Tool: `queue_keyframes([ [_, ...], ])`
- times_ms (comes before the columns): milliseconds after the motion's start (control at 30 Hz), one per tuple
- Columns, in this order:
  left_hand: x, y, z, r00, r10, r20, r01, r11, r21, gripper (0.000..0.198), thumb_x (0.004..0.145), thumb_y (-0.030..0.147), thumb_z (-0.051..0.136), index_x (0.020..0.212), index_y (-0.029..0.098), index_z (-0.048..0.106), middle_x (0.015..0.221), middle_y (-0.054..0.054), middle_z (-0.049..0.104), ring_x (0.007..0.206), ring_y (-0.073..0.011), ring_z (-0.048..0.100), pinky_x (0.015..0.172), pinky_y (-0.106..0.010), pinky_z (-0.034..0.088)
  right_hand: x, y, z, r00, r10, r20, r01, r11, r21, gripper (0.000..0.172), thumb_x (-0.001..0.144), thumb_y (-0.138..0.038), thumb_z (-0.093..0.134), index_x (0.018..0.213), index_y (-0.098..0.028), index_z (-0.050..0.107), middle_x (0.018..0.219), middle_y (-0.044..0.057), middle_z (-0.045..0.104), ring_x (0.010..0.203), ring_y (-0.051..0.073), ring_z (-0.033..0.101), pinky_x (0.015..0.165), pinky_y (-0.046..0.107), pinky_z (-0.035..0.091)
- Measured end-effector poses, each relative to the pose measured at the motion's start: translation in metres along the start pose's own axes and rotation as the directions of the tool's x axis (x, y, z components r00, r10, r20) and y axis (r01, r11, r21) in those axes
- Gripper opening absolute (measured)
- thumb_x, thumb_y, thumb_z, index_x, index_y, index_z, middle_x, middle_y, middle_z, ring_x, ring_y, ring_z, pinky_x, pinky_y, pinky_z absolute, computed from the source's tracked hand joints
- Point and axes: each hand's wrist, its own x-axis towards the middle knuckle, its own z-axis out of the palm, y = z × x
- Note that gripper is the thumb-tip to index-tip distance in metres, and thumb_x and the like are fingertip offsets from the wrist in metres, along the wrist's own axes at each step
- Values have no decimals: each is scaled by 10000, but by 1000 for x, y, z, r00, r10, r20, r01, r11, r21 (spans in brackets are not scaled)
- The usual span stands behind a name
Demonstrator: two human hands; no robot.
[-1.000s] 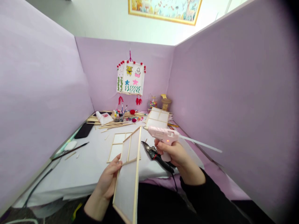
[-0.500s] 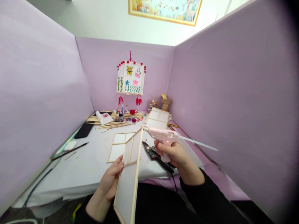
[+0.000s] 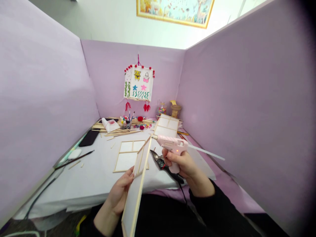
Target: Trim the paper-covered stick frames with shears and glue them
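Observation:
My left hand (image 3: 120, 187) grips the near-left side of a wooden-stick frame (image 3: 134, 192) backed with white paper, tilted up on its edge. My right hand (image 3: 181, 161) is closed round the handle of a pink hot glue gun (image 3: 170, 144), whose small orange light glows. A long clear glue stick (image 3: 207, 152) juts from the back of the gun. The nozzle is at the frame's far top corner; whether it touches cannot be made out. Beneath the glue gun lie black-handled pruning shears (image 3: 163, 164). A second paper-backed frame (image 3: 119, 162) lies flat behind the left hand.
Thin wooden sticks (image 3: 123, 132), paint bottles and brushes lie at the back. Another frame (image 3: 166, 125) leans at back right, near a candy-filled jar (image 3: 161, 109). A decorated lantern (image 3: 138, 82) hangs on the back wall. At left are a black phone (image 3: 89, 137) and a dark brush (image 3: 74, 160).
The held frame has turned so its paper face shows narrower, and my left hand has shifted slightly right. The glue gun's nozzle stays at the frame's far corner.

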Motion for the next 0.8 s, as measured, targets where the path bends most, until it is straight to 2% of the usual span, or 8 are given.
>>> queue_keyframes([
  [133,6,-8,-11,999,-28,47,30,999,-41,391,733,56,700,1104,143,610,597,63,503,398,-10,394,329,-95,293,1,3,2,998,-42,40,40,998,39,481,727,-524,885,773,-115,636,645,41,511,487,134,425,455,191,315],
  [333,14,-19,-29,988,-122,93,132,986,-100,355,795,124,664,1145,167,622,676,54,476,434,6,321,342,-74,221,2,4,7,995,-93,33,90,992,88,459,756,-498,888,792,-112,642,662,37,510,492,120,417,473,187,311],
  [467,17,-23,-33,977,-169,126,185,975,-124,364,806,129,636,1168,169,631,707,40,484,448,6,318,358,-85,219,1,9,11,993,-100,67,91,988,123,418,791,-459,877,791,-107,650,672,39,513,485,114,421,458,174,290],
  [633,23,-29,-43,962,-223,154,245,960,-138,485,802,106,592,1278,196,567,691,44,480,447,-3,328,378,-95,210,2,11,12,995,-99,31,94,988,123,491,743,-525,901,787,-108,645,655,35,502,479,118,421,449,175,300],
  [800,26,-34,-49,958,-221,183,251,954,-162,597,809,122,586,1389,211,475,708,36,497,463,-12,362,401,-107,231,2,12,11,991,-114,73,100,980,173,424,786,-464,897,793,-109,667,672,38,510,492,116,437,463,171,319],
])
